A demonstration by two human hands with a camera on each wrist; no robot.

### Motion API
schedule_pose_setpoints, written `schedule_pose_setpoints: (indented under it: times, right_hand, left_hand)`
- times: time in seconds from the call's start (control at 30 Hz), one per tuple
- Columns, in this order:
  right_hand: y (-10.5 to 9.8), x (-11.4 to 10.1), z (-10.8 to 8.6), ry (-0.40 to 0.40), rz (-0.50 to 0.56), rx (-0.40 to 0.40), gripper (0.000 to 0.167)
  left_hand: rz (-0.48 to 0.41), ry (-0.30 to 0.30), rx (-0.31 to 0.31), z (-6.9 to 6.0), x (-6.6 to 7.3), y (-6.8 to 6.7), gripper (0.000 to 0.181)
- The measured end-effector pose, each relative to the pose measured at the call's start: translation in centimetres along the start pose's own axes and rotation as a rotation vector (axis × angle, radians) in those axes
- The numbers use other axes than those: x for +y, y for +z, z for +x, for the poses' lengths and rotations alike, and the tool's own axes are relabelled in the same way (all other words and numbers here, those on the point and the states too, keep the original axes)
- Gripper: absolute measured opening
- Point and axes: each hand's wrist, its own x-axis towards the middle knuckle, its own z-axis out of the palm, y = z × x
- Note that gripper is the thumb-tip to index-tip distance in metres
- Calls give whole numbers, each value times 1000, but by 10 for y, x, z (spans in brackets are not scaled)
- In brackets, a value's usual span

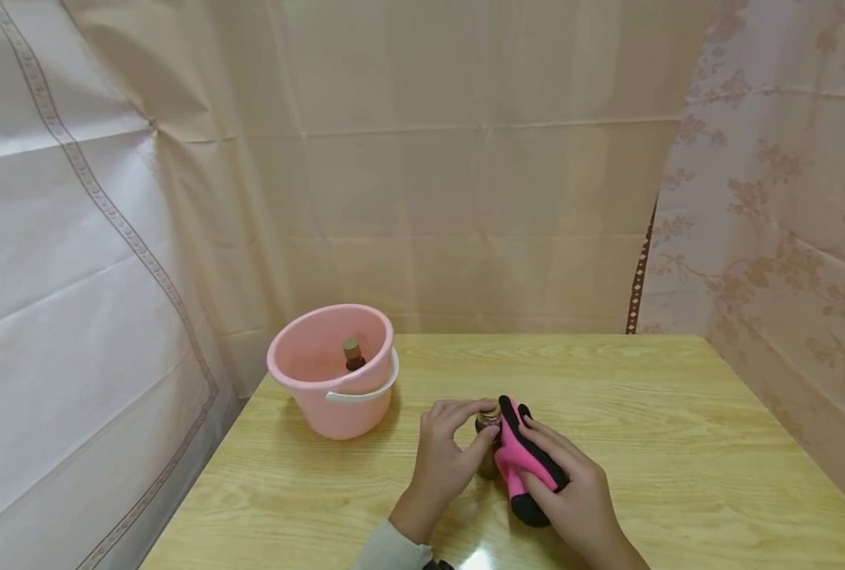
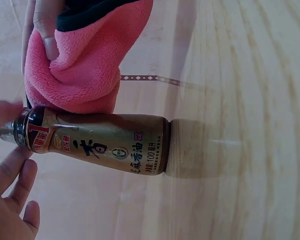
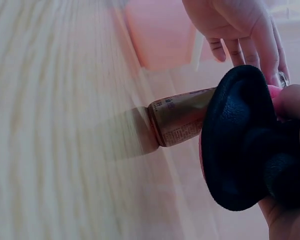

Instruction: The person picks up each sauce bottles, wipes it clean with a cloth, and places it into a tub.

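Observation:
A small sesame oil bottle (image 2: 110, 142) with a gold-brown label stands upright on the wooden table. My left hand (image 1: 442, 451) pinches its neck and cap between thumb and fingers. On the bottle's right side, a pink plush wiper (image 2: 80, 80) with a black backing presses against the glass near the neck. My right hand (image 1: 577, 487) grips that wiper by its black part (image 3: 235, 145), which hides the bottle's upper half in the right wrist view.
A pink bucket (image 1: 344, 412) with a white handle (image 1: 365, 395) stands at the table's left. Inside it shows another capped bottle (image 1: 352, 350). Hanging cloth (image 1: 465, 174) closes off the back and both sides of the table (image 1: 679, 443).

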Motion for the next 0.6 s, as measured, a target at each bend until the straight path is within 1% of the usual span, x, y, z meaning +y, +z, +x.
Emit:
schedule_pose_setpoints:
  times: [0.07, 0.13, 0.3, 0.43, 0.6]
  right_hand:
    - [0, 1, 0, 6, -2, -7, 54]
    - [0, 1, 0, 15, -3, -13, 55]
    - [0, 3, 0, 17, -12, -7, 55]
    - [1, 0, 0, 12, -17, 0, 55]
    - [1, -3, 1, -1, -5, 15, 53]
  left_hand:
    - [0, -9, 0, 0, 0, 0, 31]
    - [5, -5, 4, 1, 1, 0, 31]
    - [53, 38, 33, 4, 4, 0, 28]
    - [79, 58, 66, 7, 7, -3, 26]
    - [103, 106, 93, 16, 13, -10, 23]
